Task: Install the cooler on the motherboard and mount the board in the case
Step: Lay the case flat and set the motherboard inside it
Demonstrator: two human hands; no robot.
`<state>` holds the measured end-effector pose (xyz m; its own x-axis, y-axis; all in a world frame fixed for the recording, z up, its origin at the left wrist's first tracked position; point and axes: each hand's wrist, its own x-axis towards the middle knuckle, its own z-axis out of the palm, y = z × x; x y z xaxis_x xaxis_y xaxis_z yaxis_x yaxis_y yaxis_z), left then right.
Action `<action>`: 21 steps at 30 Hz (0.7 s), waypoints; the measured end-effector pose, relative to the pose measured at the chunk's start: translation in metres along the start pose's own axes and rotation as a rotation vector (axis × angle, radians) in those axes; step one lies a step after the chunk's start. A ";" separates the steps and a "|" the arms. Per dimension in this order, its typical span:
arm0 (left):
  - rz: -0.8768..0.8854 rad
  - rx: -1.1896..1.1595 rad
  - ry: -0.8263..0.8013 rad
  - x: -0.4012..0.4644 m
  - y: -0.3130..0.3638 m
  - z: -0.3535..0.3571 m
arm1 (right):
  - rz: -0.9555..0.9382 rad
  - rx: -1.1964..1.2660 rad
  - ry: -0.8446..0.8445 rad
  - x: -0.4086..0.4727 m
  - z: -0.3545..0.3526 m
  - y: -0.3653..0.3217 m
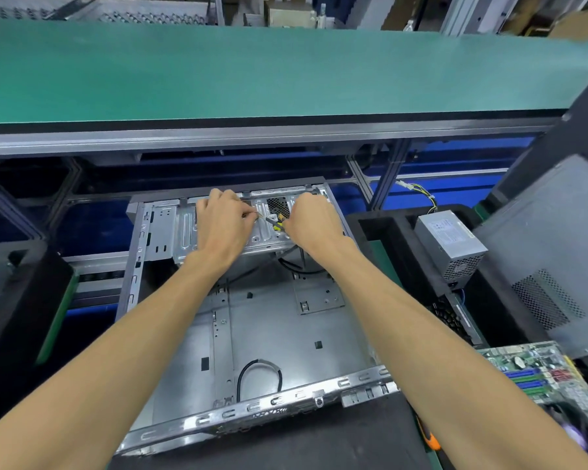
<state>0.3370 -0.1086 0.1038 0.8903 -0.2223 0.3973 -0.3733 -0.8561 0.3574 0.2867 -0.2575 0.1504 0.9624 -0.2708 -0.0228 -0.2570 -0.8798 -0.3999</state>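
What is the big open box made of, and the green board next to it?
The case looks like thin sheet metal: dull grey, with stamped slots and a shiny bent rim. The motherboard looks like a stiff green circuit board, probably fibreglass, with plastic slots in blue and green. The black pad under the case looks like soft foam or rubber, matte and non-shiny.

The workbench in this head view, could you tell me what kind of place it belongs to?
Most likely a computer assembly line in a factory. A long green conveyor belt runs behind an open PC case, with a loose power supply and a bare motherboard staged on its right, and stacked cartons beyond.
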 end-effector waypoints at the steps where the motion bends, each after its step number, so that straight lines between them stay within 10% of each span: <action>1: 0.006 0.001 -0.012 -0.001 0.000 0.001 | -0.013 -0.009 -0.001 0.000 0.000 0.000; 12: -0.069 -0.274 -0.257 -0.009 -0.012 -0.004 | -0.164 -0.200 0.037 -0.003 -0.001 0.001; 21: -0.060 -0.322 -0.213 -0.016 -0.007 -0.015 | -0.091 0.127 0.047 -0.006 0.002 0.006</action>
<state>0.3214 -0.0924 0.1078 0.9346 -0.2973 0.1950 -0.3514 -0.6881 0.6348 0.2795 -0.2598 0.1462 0.9753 -0.2126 0.0602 -0.1529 -0.8461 -0.5107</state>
